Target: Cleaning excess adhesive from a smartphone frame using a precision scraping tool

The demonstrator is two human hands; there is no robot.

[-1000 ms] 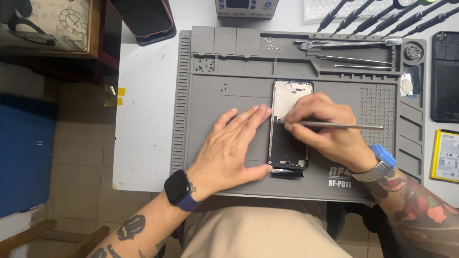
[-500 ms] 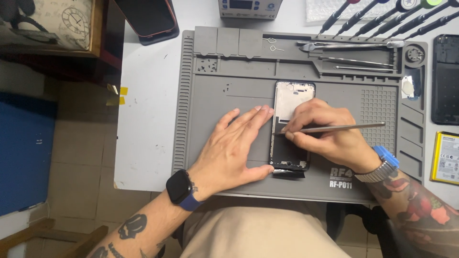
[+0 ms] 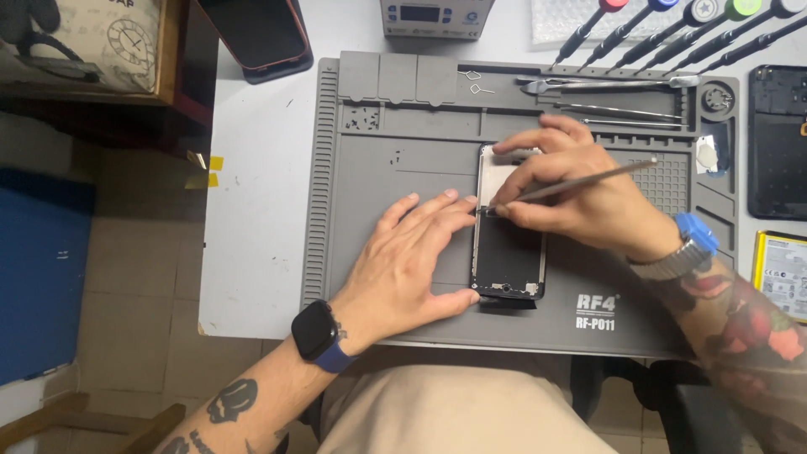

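An opened phone (image 3: 508,252) lies lengthwise on the grey repair mat (image 3: 378,168), its dark lower part and pale upper part showing. My left hand (image 3: 412,256) lies flat on the mat, fingertips pressing the phone's left edge and thumb near its bottom corner. My right hand (image 3: 572,189) grips a thin metal tool (image 3: 580,178) like a pen, with its tip at the phone's left edge, right by my left fingertips. Part of the phone's top is hidden under my right hand.
Tweezers and thin metal tools (image 3: 622,84) lie in the mat's top tray. Several screwdrivers (image 3: 672,25) rest behind it. A dark phone back (image 3: 777,143) and a yellow-edged battery (image 3: 782,273) lie at the right. A grey device (image 3: 433,17) and a dark tablet (image 3: 252,34) sit at the back.
My right hand has shifted up along the phone and the tool now tilts upward to the right. The left hand has stayed pressed on the phone's left edge.
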